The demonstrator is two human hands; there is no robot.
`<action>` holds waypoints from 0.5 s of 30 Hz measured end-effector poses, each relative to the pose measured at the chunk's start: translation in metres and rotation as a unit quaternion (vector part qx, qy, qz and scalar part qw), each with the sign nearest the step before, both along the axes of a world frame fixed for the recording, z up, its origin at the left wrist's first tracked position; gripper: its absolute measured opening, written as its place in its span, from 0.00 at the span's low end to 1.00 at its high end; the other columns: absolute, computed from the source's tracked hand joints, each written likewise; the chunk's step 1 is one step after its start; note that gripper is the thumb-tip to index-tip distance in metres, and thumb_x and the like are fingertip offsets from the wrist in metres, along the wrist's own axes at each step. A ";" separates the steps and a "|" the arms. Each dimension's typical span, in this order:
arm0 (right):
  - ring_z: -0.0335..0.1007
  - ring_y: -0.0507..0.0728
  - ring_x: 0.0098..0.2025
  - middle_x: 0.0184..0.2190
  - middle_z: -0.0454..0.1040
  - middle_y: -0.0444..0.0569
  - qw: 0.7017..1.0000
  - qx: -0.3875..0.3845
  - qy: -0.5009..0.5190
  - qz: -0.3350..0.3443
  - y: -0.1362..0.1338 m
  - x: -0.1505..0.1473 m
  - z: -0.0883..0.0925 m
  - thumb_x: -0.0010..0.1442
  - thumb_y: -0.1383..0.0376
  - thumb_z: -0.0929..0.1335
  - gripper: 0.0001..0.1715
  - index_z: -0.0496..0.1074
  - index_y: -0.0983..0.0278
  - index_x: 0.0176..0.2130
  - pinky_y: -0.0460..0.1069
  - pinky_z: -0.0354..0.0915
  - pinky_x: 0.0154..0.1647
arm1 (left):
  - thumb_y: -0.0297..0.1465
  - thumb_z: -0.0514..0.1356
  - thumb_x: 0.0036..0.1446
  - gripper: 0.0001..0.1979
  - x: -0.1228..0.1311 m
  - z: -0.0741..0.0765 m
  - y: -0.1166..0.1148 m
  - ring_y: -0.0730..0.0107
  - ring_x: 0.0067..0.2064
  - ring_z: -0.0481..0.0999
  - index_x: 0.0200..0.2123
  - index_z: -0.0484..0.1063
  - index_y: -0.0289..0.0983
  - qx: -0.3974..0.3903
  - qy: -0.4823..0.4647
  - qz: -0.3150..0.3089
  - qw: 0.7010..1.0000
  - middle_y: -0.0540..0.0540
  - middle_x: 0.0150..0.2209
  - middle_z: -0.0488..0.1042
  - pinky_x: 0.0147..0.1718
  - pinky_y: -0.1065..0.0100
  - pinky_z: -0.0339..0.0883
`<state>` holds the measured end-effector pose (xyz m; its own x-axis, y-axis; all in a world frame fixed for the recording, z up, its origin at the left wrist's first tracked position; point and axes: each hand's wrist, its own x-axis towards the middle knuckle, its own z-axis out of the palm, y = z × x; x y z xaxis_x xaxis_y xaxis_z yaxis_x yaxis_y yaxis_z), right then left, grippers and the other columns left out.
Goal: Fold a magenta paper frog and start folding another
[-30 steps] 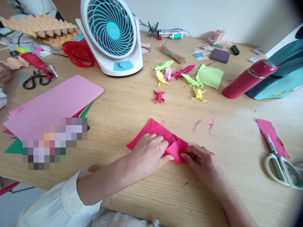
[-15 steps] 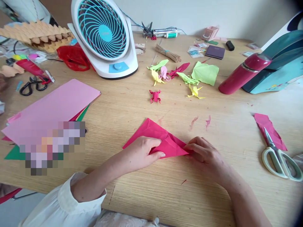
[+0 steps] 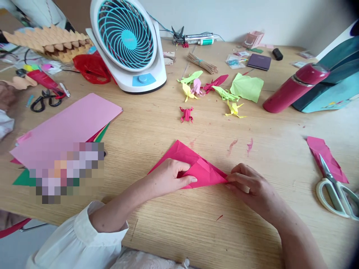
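A deep-pink sheet of origami paper (image 3: 206, 172), folded into a triangle with crease lines across it, lies on the wooden table. My left hand (image 3: 175, 173) rests on its left part, thumb and curled index finger closed on the paper near its middle. At the right tip, my right hand (image 3: 249, 183) pinches the corner between thumb and fingers. The left hand covers part of the lower left edge. Beyond the sheet sits a small red paper frog (image 3: 186, 114).
Scissors (image 3: 331, 190) lie over a pink paper strip (image 3: 327, 157) at right. Left is a stack of coloured paper (image 3: 75, 119). Behind stand a fan (image 3: 127, 45), folded paper figures (image 3: 224, 92) and a red flask (image 3: 295, 87). Another person's hand (image 3: 8, 95) shows at far left.
My right hand has shifted slightly right along with the paper's corner, its fingers lifting a little more. The view has moved slightly. My left hand stays on the paper.
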<state>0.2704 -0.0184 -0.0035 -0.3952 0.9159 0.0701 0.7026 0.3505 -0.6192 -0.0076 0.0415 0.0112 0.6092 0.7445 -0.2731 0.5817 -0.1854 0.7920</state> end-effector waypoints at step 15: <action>0.71 0.64 0.53 0.56 0.70 0.55 0.958 0.046 0.240 -0.149 0.001 0.006 -0.007 0.63 0.53 0.68 0.28 0.63 0.52 0.60 0.56 0.71 0.45 | 0.40 0.66 0.56 0.13 -0.005 0.008 -0.005 0.71 0.34 0.75 0.37 0.75 0.36 -0.177 -0.459 0.123 0.862 0.50 0.31 0.76 0.38 0.70 0.69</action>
<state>0.2760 -0.0174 -0.0100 -0.0190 0.9641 0.2650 0.4224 0.2479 -0.8718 -0.0127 0.0362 0.0194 0.5251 0.8510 0.0029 -0.3331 0.2024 0.9209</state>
